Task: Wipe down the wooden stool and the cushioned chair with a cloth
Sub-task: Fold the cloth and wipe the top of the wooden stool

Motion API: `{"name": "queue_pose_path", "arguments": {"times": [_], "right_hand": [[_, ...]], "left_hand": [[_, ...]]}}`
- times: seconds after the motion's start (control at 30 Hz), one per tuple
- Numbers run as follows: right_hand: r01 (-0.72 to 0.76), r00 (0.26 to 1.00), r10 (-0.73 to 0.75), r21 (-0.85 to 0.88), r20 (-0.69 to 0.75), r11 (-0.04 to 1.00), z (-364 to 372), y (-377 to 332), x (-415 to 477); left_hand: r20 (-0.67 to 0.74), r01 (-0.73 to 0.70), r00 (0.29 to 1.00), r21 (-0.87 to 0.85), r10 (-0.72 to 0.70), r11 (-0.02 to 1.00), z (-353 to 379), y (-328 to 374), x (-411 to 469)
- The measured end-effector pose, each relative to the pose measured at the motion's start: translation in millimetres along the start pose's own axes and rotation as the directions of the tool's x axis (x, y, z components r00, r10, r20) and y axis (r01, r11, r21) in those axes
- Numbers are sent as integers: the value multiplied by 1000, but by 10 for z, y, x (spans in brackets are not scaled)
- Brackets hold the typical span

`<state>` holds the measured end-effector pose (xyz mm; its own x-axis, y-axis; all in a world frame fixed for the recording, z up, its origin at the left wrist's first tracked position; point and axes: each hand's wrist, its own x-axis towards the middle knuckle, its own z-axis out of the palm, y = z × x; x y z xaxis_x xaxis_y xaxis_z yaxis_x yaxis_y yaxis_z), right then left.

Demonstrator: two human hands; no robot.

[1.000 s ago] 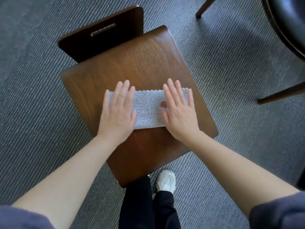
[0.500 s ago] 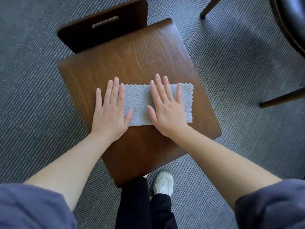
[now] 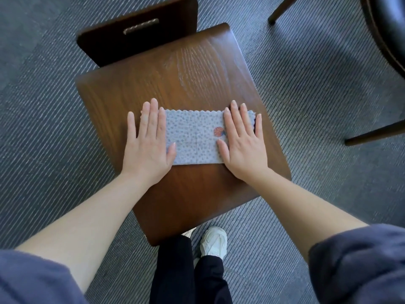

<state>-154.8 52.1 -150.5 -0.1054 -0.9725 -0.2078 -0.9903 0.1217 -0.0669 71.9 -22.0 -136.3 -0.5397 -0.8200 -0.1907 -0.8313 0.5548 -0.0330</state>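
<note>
A grey ribbed carpet [image 3: 306, 106] covers the floor. On it stands the wooden stool [image 3: 186, 69], its brown seat filling the middle of the view, with a darker low back panel [image 3: 135, 40] at its far edge. Of the cushioned chair [image 3: 392, 29] only a dark padded edge and two wooden legs show at the upper right, well apart from the stool and from both hands.

The cloth [image 3: 195, 139] lies folded into a long pale-blue dotted strip across the middle of the stool seat, with a small red mark [image 3: 218, 131] near its right end. The left hand [image 3: 149, 145] lies flat with straight fingers on the cloth's left end, partly over bare wood. The right hand [image 3: 243, 145] lies flat in the same way on the right end. Neither grips the cloth; both press it down onto the seat. A white shoe [image 3: 213, 243] shows below the stool's near edge.

The task looks to be in its first half: the stool seat is being wiped. Pale streaks on the far part of the seat may be a damp trace or only glare; I cannot tell which. The near strip of the seat, the back panel and the whole chair appear to be left to do.
</note>
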Motion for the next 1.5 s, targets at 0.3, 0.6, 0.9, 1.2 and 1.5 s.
{"name": "queue_pose_path", "arguments": {"times": [0.3,0.6,0.9,1.2,1.5], "right_hand": [[14,1000,-13,27,-18,1000,21,22,-11],[16,1000,-16,17,-6,1000,22,34,-14],[6,999,-1,111,-47,994,-250,-240,-302],[-75,995,65,127,81,989,-296,-207,-302],[-65,997,72,196,-29,978,-217,5,-721]], "left_hand": [[-30,-189,982,-62,188,980,82,677,295],[58,-129,990,-8,129,992,99,-27,38],[162,138,977,31,-141,990,-105,185,-193],[-33,-216,976,-89,214,972,-240,64,-615],[-50,-511,857,-213,513,832,-203,394,-371]]}}
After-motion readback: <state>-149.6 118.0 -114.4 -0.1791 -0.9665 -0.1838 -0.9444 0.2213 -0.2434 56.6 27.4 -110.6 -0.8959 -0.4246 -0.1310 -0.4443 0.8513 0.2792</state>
